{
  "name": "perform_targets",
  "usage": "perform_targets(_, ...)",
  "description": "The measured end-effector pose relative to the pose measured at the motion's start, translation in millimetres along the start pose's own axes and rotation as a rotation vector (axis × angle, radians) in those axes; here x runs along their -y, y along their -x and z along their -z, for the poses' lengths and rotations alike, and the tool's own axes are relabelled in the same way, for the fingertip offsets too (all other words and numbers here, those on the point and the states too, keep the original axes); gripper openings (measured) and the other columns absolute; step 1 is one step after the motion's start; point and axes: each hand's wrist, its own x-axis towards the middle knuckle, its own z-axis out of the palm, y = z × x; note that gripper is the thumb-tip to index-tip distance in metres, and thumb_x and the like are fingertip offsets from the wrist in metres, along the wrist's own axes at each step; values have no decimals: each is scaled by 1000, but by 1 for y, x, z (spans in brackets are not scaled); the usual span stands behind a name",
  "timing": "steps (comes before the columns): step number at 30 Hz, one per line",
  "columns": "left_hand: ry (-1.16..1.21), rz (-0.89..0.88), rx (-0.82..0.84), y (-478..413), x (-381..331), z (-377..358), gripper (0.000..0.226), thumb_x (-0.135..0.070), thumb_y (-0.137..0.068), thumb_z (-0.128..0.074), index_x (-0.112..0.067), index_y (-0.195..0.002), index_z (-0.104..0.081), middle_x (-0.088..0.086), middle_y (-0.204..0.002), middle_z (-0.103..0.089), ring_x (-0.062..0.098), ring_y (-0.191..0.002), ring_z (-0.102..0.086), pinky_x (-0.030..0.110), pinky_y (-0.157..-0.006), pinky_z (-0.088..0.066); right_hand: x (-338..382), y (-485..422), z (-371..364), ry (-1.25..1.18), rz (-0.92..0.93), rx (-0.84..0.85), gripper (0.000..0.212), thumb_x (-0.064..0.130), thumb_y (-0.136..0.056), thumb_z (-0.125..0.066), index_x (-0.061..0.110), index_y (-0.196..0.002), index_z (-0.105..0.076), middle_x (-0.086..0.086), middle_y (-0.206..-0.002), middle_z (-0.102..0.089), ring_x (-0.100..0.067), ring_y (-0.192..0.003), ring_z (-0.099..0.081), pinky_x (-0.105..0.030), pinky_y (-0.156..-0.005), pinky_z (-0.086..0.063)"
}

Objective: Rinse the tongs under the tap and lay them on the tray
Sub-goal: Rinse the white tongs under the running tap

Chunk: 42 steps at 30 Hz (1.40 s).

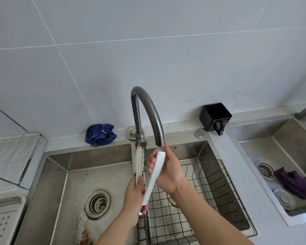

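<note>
White tongs stand upright over the steel sink, spread in a V with both tips up. My left hand grips them at the lower hinge end. My right hand holds the right arm of the tongs, whose tip sits directly under the spout of the dark curved tap. The left arm's tip carries brown stains. Whether water runs from the spout is hard to tell. A white perforated tray lies at the lower left edge.
A black wire basket fills the sink's right half. A drain with rust stains sits to the left. A blue cloth and black cup rest on the ledge. A dish rack stands left; a second sink lies right.
</note>
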Motion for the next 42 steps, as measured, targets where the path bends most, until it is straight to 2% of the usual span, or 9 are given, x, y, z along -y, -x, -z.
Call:
perform_targets(6, 35, -54, 155, 10, -9, 0, 41, -54, -98, -51, -32, -131, -52, 19, -98, -62, 23, -56, -58, 29, -39, -43, -1, -4, 5, 53, 273, -216, 46, 45, -102, -53, 12, -71, -59, -3, -59, -47, -15, -48, -42, -27, -48, -41)
perform_targets(10, -195, -259, 241, 19, 0, 2, 83, -73, -70, -72, -51, -143, -41, -6, -138, -53, 13, -119, -58, 26, -90, -55, 1, -8, 6, 98, 304, -162, 27, 25, -106, -53, 4, -89, -60, -11, -72, -57, -21, -61, -52, -33, -61, -50)
perform_targets(14, -416, -322, 185, 13, 7, 5, 85, -51, -68, -77, -49, -144, -40, -2, -114, -53, -2, -78, -52, 16, -72, -47, -9, -6, 2, 337, 298, -7, 10, 14, -91, -73, 10, -95, -65, -18, -79, -61, -26, -63, -58, -37, -62, -52)
perform_targets(20, -562, -313, 144, 8, 8, 3, 62, -8, -95, -57, -30, -150, -41, 9, -123, -56, 22, -112, -55, 31, -99, -45, 2, -8, -6, 131, 129, -76, 58, 54, -105, -42, 6, -78, -62, -9, -56, -51, -21, -46, -41, -29, -49, -42)
perform_targets(24, -392, -237, 108, 13, 2, 0, 29, 6, -89, -55, -21, -94, -65, -10, -75, -58, 16, -71, -51, 18, -62, -40, -19, -2, -13, 287, 168, -79, 51, 52, -103, -48, 5, -91, -66, -10, -65, -58, -23, -56, -53, -34, -59, -49)
perform_targets(26, -230, -164, 93, 16, -1, 4, 27, 7, -84, -56, -19, -81, -64, -9, -60, -58, 12, -55, -47, 15, -49, -37, -32, 7, -9, 608, 135, -61, 54, 55, -94, -57, 4, -105, -66, -10, -78, -70, -24, -72, -67, -44, -72, -58)
perform_targets(29, -15, -83, 99, 20, -5, 14, 38, -8, -69, -61, -12, -105, -71, 10, -66, -64, 27, -57, -47, 27, -45, -30, -37, 18, 14, 985, 197, -99, 31, 40, -91, -65, 13, -105, -71, -3, -90, -77, -19, -83, -71, -42, -77, -60)
perform_targets(35, 66, -60, 194, 28, -10, 23, 59, -9, -63, -60, -22, -119, -73, 12, -106, -76, 23, -73, -62, 28, -44, -34, -7, 11, 42, 892, 272, -521, 10, 25, -103, -61, 20, -109, -67, -4, -95, -73, -17, -72, -66, -31, -59, -60)
perform_targets(42, -238, -185, 118, 36, -5, 18, 31, -16, -64, -63, -20, -92, -75, 5, -74, -59, 16, -64, -46, 29, -59, -34, 10, -14, 32, 952, 282, -533, 43, 30, -106, -52, -2, -82, -68, 0, -59, -65, -14, -52, -64, -29, -46, -52)
